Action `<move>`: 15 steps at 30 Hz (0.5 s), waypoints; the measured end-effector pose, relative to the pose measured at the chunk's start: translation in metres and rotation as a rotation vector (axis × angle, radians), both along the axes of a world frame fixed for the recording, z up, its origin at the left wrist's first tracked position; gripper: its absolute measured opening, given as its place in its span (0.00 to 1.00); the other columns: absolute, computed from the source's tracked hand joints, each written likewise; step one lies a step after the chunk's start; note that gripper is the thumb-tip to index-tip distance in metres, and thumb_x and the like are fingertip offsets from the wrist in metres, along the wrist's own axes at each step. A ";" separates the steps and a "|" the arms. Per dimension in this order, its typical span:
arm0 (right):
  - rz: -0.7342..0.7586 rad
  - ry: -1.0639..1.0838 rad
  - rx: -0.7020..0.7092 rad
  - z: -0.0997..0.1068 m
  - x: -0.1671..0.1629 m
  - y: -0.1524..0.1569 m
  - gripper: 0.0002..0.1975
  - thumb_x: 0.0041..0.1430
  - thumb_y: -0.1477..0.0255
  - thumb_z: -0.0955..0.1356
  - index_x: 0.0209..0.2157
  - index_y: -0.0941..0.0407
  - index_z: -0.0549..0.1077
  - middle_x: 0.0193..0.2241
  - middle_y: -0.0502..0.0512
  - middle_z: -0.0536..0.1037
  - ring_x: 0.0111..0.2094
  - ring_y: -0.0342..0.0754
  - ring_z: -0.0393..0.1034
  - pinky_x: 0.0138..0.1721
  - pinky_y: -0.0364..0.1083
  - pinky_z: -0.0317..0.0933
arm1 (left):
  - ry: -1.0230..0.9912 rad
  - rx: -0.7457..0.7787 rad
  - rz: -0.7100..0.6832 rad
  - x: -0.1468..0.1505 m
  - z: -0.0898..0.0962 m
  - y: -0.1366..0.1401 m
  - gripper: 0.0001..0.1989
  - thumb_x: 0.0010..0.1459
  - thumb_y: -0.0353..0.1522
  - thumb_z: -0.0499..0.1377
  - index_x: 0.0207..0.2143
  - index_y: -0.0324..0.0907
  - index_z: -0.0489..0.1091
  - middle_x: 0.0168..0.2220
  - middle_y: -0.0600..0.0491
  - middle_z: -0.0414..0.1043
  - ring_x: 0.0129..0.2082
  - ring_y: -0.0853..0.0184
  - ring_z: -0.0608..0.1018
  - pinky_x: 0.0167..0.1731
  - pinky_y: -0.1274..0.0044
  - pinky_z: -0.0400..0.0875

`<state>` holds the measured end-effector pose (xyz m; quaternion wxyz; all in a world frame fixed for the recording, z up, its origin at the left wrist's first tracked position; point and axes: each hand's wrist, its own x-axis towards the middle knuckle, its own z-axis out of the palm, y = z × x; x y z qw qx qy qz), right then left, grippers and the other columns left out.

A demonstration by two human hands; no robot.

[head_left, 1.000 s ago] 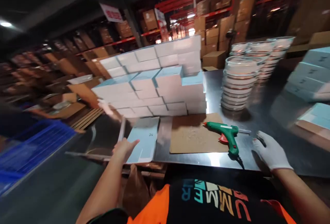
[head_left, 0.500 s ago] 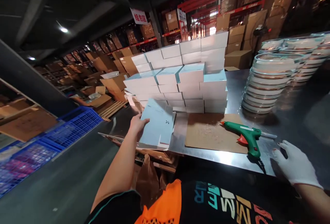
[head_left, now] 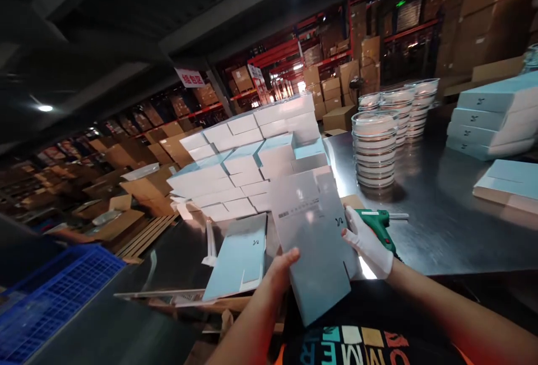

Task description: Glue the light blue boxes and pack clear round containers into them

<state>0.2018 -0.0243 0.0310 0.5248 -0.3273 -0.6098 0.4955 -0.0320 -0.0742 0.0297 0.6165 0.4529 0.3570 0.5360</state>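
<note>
A flat, folded light-blue carton (head_left: 313,241) with printing and a black handwritten mark is held up in front of my body. My bare left hand (head_left: 282,271) grips its left edge, thumb on top and fingers hidden underneath. On the opposite edge, my right hand (head_left: 369,246), in a white glove, closes on the carton. A green glue gun (head_left: 378,223) lies just behind the gloved hand, partly covered by it. To the left, another flat carton (head_left: 239,253) with a similar mark rests at the table edge.
Stacked white and light-blue boxes (head_left: 239,171) form a wall behind my hands. Round clear-lidded containers (head_left: 375,152) stand in piles on the metal table (head_left: 437,241). More boxes (head_left: 479,124) are at the right. Blue crates (head_left: 63,292) sit at lower left.
My left hand has lifted a flat carton and brought it right, before my body. My gloved right hand has come in from the right onto its edge. The view has turned right.
</note>
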 end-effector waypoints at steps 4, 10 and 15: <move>0.091 0.017 -0.003 0.013 0.008 -0.023 0.60 0.52 0.32 0.73 0.76 0.51 0.58 0.71 0.69 0.69 0.73 0.69 0.62 0.71 0.66 0.61 | 0.239 0.267 0.302 0.017 -0.013 0.027 0.61 0.35 0.54 0.81 0.68 0.46 0.62 0.53 0.41 0.80 0.54 0.45 0.83 0.54 0.59 0.79; -0.047 0.013 0.089 0.052 0.020 -0.023 0.48 0.55 0.38 0.75 0.68 0.53 0.72 0.60 0.66 0.80 0.63 0.65 0.74 0.65 0.61 0.70 | 0.449 0.610 0.389 0.020 -0.031 0.041 0.83 0.39 0.58 0.79 0.79 0.44 0.25 0.63 0.33 0.71 0.60 0.44 0.80 0.58 0.55 0.78; -0.042 -0.051 0.157 0.063 0.010 -0.028 0.35 0.57 0.41 0.74 0.51 0.56 0.82 0.44 0.62 0.85 0.50 0.62 0.80 0.56 0.58 0.75 | 0.524 0.879 0.454 0.009 -0.015 0.031 0.39 0.51 0.56 0.74 0.58 0.43 0.74 0.54 0.40 0.77 0.54 0.47 0.81 0.52 0.59 0.80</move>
